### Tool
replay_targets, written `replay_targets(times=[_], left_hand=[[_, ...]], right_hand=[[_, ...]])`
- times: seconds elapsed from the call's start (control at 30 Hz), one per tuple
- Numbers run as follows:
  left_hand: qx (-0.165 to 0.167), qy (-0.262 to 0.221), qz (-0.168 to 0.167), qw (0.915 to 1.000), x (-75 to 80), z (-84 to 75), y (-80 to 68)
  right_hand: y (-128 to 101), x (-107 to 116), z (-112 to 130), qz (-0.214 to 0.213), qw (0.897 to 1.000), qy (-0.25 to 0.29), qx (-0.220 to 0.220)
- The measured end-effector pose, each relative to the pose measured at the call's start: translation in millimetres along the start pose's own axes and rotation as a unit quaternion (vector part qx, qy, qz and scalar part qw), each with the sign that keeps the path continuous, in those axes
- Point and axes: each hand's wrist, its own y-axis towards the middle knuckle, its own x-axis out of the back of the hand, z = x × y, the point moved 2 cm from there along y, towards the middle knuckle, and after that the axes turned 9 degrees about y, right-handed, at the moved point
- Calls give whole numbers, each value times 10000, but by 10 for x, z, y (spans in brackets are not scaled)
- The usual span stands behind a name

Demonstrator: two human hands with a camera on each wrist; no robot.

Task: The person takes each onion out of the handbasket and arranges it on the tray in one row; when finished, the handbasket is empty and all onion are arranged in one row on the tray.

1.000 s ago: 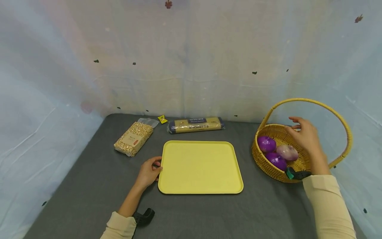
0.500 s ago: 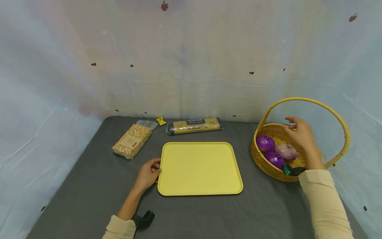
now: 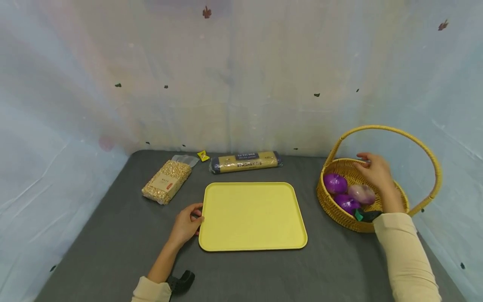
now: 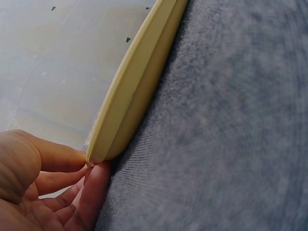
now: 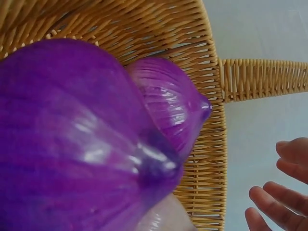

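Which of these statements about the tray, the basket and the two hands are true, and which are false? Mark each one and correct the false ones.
1. The left hand touches the edge of the yellow tray. True.
2. The yellow tray holds a purple onion. False: nothing lies on the tray; the purple onions are in the wicker basket.
3. The right hand is over the basket and holds nothing. True.
4. The spaghetti pack lies inside the basket. False: it lies on the grey table behind the tray.
5. A bag of dried beans lies to the left of the tray. True.
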Motion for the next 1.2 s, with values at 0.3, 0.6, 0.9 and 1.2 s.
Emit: replay_targets(times=[0.3,0.6,0.9,1.2], left_hand=[[7,-53,-33,10000,-1,12,-21],[-22,-121,-113,9999,-28,38,-62],[44,-115,-122,9999,-37,33,-63],[45,-82,-150,9998,-16,22,-22]], right_hand=[[22,-118,-52,236,9997,85,68],[23,-192,-91,470,9989,27,72],[31,-266,-152,983,9946,124,-314],[83,-391,-166,2299,9674,826,-665]])
